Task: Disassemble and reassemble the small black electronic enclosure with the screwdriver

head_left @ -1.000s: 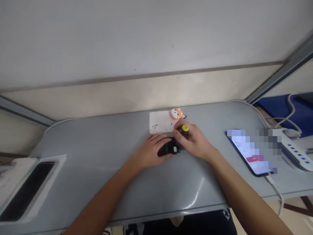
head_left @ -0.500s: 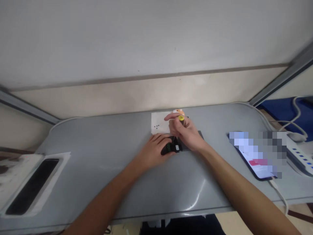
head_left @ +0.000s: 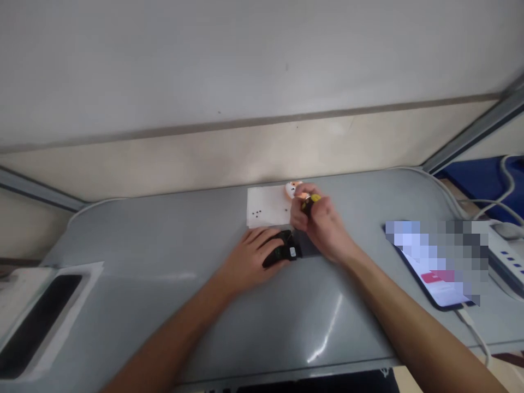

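Observation:
My left hand [head_left: 249,262] is closed around a small black device [head_left: 286,246] that shows a bit of green circuit board and a white label. The device rests on the grey table. In my right hand [head_left: 323,224] is a screwdriver [head_left: 310,204] with a black and yellow handle, gripped just above and right of the device; its tip is hidden by my fingers. Under my right wrist lies a dark flat piece [head_left: 307,245], partly covered. Behind my hands, several tiny dark screws [head_left: 257,213] lie on a white paper [head_left: 270,202].
An orange and white animal-faced figure [head_left: 292,189] sits at the paper's back right. On the right are a lit phone [head_left: 434,267] with a white cable [head_left: 475,333] and a power strip [head_left: 510,262]. A dark phone-shaped slab [head_left: 41,322] lies on paper at left. A wall closes the back.
My right hand has turned and shifted slightly, so the screwdriver handle now tilts and more of the orange and white figure shows. My left hand still grips the device. The view has moved a little.

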{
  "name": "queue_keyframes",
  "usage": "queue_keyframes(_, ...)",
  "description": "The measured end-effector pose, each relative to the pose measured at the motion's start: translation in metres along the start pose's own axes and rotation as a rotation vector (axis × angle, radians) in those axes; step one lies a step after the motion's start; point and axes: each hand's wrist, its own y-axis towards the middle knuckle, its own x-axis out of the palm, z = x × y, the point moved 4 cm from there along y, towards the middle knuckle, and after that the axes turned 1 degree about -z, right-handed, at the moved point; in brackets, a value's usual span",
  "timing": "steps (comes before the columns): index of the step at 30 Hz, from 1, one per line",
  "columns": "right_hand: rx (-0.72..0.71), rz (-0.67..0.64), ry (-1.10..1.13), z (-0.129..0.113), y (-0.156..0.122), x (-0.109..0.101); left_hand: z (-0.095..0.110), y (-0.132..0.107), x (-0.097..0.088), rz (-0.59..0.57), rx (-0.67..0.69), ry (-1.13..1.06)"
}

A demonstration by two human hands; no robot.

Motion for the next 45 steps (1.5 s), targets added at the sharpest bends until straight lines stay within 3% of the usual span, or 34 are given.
queue_keyframes(6, 0.032, -0.024, 0.071, -0.0048, -0.0004, -0.0038, -0.0009, -0.0005, -0.0002, 0.029, 0.017, -0.013)
queue_keyframes(11, 0.020, 0.057, 0.019, -0.0009, 0.0011, -0.0061, -0.0021, 0.0009, -0.0016, 0.008, -0.032, -0.094)
queue_keyframes(19, 0.013, -0.040, 0.050, -0.0061, -0.0031, -0.0005, 0.0004, 0.0022, -0.0055, 0.023, 0.013, -0.111)
queue_keyframes(26, 0.003, 0.109, 0.030, 0.0018, 0.0026, -0.0070, -0.0014, 0.0006, -0.0051, -0.013, -0.020, -0.123)
queue_keyframes(45, 0.027, -0.003, 0.089, -0.0005, -0.0004, -0.0019, -0.0007, 0.0003, -0.0055, -0.066, 0.023, -0.067)
